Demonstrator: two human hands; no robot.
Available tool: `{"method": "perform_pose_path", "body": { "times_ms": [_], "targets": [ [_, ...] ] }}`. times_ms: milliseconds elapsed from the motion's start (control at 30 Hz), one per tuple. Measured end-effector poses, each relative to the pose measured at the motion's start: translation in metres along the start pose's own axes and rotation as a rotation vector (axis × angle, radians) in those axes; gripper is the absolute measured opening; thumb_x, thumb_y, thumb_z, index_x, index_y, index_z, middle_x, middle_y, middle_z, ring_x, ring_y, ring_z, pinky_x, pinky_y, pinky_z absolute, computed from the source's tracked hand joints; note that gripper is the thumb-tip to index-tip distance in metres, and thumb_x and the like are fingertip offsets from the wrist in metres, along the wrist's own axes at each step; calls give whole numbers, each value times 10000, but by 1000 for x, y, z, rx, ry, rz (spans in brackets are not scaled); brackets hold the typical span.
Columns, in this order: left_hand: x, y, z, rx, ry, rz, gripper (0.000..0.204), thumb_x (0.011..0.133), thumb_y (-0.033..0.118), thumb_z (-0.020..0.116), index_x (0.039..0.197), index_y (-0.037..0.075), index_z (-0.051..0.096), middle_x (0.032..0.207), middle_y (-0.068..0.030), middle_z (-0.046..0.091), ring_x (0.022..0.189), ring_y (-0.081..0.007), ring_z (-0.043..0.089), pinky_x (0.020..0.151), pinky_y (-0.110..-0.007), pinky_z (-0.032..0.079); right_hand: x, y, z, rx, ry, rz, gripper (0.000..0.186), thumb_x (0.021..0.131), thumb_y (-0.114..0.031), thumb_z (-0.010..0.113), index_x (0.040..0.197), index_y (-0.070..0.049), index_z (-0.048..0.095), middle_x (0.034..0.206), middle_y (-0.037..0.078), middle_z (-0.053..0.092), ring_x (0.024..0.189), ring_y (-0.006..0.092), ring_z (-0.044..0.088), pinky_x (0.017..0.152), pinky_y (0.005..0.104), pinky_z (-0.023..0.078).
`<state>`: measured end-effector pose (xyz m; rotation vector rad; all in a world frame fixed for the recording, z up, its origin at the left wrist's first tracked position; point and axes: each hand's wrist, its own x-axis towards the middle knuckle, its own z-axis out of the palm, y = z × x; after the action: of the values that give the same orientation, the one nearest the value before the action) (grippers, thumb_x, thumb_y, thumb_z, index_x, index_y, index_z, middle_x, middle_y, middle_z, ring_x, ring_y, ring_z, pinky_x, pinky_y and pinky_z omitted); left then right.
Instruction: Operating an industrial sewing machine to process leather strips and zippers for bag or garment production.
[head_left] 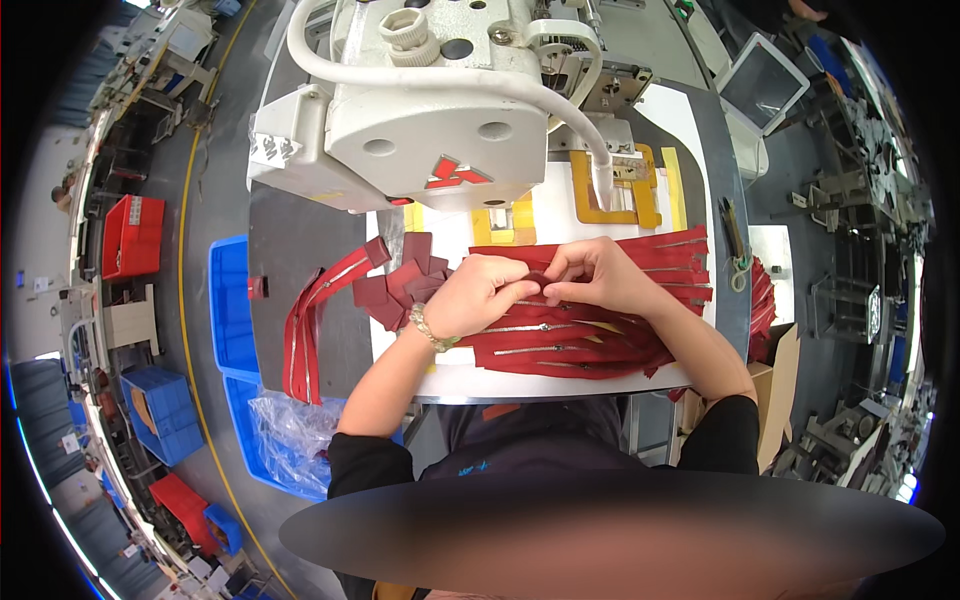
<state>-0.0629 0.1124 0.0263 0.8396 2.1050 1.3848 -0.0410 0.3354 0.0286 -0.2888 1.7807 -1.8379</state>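
Zipper strips [575,348] before sewing machine [435,130]

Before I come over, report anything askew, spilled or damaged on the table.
I see nothing spilled or damaged. The dark red patches look askew: they overlap at mixed angles beside the left hand, while the zippers right of them lie roughly side by side.

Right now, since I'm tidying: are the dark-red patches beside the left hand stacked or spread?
Spread: the dark-red patches overlap at different angles, their corners showing separately.
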Motion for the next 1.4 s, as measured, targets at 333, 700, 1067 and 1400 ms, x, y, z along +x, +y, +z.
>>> {"method": "perform_pose_path", "body": {
  "times_ms": [333, 700, 1067, 1400],
  "targets": [
    [-3, 6, -25, 88, 6, -284, 242, 849, 241, 664, 818, 2, 642, 655, -141, 578, 608, -284, 583, 601, -382, 464, 35, -15, 1, -87, -39, 21, 122, 871, -89, 652, 801, 7, 624, 676, 53, 636, 577, 99, 619, 503, 221, 487],
    [-12, -22, -8, 717, 436, 210, 320, 805, 123, 676, 1098, 0, 634, 1102, -110, 635, 978, -264, 596, 811, -353, 478, 80, 5, -2, 71, 238, 173, 172, 870, -136, 663, 769, -11, 599, 664, 91, 647, 550, 136, 632, 463, 230, 479],
    [-7, -28, 3, 949, 449, 186, 343, 814, 112, 648, 1144, 25, 615, 1207, -68, 605, 1113, -203, 548, 887, -368, 419, 84, -9, 2, -113, 324, 216, 153, 868, -95, 633, 794, 34, 600, 666, 116, 652, 551, 153, 649, 494, 259, 532],
    [3, -32, 4, 1070, 462, 254, 305, 782, 120, 664, 1065, 11, 633, 1184, -76, 620, 1116, -206, 553, 919, -373, 419, 84, -14, 0, -105, 293, 227, 137, 860, -78, 635, 811, 44, 598, 639, 104, 643, 545, 157, 651, 493, 258, 539]
  ]
}}
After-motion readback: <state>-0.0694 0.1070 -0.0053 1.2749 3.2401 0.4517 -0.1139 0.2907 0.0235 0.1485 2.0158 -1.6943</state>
